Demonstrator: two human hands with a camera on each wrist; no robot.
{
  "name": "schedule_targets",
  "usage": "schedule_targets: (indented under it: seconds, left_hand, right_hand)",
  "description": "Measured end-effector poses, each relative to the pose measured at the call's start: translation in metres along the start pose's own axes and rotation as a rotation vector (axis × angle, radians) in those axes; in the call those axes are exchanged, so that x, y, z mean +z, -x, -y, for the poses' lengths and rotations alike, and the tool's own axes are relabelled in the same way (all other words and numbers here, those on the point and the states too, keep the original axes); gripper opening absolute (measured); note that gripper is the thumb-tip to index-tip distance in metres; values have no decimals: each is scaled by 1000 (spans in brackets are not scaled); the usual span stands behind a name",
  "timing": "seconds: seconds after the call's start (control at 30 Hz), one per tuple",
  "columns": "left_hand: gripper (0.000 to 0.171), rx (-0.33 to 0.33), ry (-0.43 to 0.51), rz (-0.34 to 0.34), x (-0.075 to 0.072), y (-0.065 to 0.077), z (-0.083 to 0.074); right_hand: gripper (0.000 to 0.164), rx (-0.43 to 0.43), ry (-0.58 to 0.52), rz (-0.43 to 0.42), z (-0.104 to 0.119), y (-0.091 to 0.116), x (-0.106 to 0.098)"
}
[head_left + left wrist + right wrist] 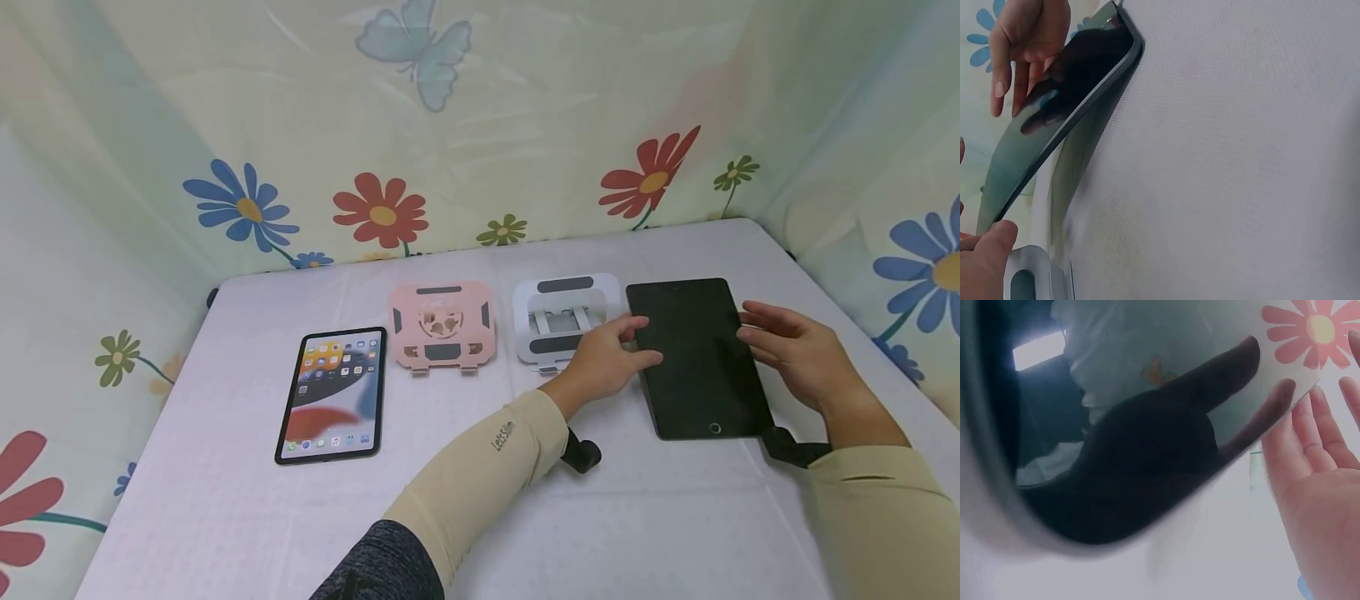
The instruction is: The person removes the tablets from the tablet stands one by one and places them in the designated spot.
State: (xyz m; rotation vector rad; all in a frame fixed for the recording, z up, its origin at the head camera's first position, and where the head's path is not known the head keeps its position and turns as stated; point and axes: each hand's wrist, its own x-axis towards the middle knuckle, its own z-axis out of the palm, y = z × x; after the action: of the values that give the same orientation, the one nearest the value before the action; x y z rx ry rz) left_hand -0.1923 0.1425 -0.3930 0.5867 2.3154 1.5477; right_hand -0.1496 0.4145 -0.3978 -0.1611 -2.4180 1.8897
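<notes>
A dark-screened tablet (697,358) with a round home button is on the right side of the table. My left hand (606,358) pinches its left edge, thumb (997,240) at the front. In the left wrist view the tablet (1079,81) is tilted, its far side raised off the white cloth. By the tablet's right edge is my right hand (802,354), fingers extended. The right wrist view has its fingers (1319,434) close to the edge; whether they touch it I cannot tell. A white stand (566,287), lying flat, is partly behind my left hand.
Left of the white stand lies a folded pink stand (442,321) with grey pads. A second tablet (333,396), its screen lit with app icons, lies on the left of the white-covered table (225,500). Flower-printed curtains (525,125) surround the table's back and sides.
</notes>
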Motion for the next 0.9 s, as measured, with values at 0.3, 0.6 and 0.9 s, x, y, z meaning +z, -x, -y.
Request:
schedule_targets:
  seconds: [0.3,0.6,0.9]
  left_hand:
    - [50,26,-55,-7,2,1,1]
    - [49,14,-2,0,3,2,5]
    - [48,8,18,-9,5,2,7]
  right_hand:
    - [60,1,-42,18,-2,2,1]
    - [47,-16,-57,19,-5,3,1]
    - [62,11,14,19,-9,3,0]
